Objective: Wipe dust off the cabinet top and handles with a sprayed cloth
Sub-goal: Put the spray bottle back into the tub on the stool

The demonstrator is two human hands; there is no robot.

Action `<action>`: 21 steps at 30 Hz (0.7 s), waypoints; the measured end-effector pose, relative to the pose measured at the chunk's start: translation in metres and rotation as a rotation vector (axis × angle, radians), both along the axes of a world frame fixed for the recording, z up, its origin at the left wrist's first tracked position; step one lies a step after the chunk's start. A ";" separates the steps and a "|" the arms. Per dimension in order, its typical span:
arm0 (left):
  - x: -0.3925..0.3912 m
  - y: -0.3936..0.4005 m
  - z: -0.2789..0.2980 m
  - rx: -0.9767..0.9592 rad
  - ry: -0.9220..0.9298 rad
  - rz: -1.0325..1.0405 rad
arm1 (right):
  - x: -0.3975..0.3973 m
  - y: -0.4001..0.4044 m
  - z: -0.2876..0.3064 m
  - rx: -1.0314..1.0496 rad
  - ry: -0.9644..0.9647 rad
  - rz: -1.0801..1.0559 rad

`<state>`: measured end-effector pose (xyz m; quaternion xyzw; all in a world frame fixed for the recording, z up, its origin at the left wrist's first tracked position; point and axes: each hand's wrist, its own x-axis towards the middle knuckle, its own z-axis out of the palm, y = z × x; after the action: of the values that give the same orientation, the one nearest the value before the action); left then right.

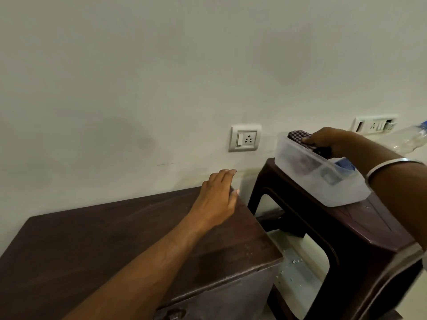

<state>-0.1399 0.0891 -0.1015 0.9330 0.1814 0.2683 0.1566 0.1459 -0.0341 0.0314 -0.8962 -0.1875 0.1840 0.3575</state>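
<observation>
Risk, tub: the clear plastic tub sits on the dark stool with its near right end close to the stool's edge; a sharp tug on the cloth could, in my judgement, drag or tip the tub off.
Risk, contents: blue items lie in the tub under the right wrist; pulling the cloth out may snag them and spill them.
Risk, bottle: a clear plastic bottle shows at the far right edge, blurred; I cannot tell what holds it. If it is the spray, it could be knocked by the right forearm.
Risk, socket: a wall switch and socket sits just above the cabinet's far right corner; a wet cloth worked there could carry moisture to it.
Cloth: checked dark cloth at the far left end of the tub, half over the rim, not yet on the cabinet.
Right hand: right hand reaches across over the tub, palm down, fingers closed on the cloth; a metal bangle circles the wrist.
Left hand: left hand stretched forward, open and flat, palm down, resting at the far right corner of the cabinet top, fingertips toward the wall; it grips nothing.
Handles: a metal fitting peeks at the near edge of the cabinet front; the rest is out of view.
Stage: judged early, no wiping begun.
</observation>
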 end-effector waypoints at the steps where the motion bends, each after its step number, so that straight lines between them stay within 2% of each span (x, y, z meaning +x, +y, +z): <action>1: 0.001 0.001 0.000 0.001 0.000 -0.002 | -0.001 0.001 -0.002 -0.019 0.023 0.017; 5: 0.005 0.002 -0.005 -0.008 0.013 -0.006 | 0.000 0.004 -0.008 -0.163 0.005 0.076; 10: 0.008 0.002 -0.013 -0.023 0.020 -0.009 | 0.009 0.007 -0.010 -0.221 -0.015 0.112; 21: 0.006 0.006 -0.027 -0.047 0.036 0.003 | 0.013 0.011 -0.015 -0.449 -0.363 0.201</action>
<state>-0.1339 0.0952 -0.1287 0.9335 0.1917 0.2476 0.1747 0.1588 -0.0226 0.0164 -0.9479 -0.2910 0.0920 0.0911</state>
